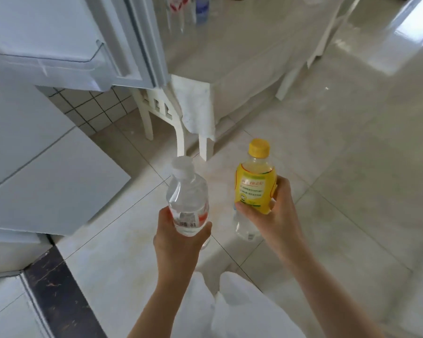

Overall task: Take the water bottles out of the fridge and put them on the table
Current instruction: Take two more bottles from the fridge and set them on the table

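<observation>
Over the pale tiled floor (327,167), short of the table (242,45), the left hand (178,242) grips a clear bottle (187,198) and the right hand (274,215) grips a yellow-labelled bottle (254,189), fingers curled round each; placement remains, with several bottles (188,8) already standing on the table.

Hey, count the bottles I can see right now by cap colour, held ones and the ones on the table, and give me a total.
White cap, in left hand: 1, clear bottle
Yellow cap, in right hand: 1, yellow bottle
Caps out of view, on the table: 3, table bottles
Total: 5
</observation>
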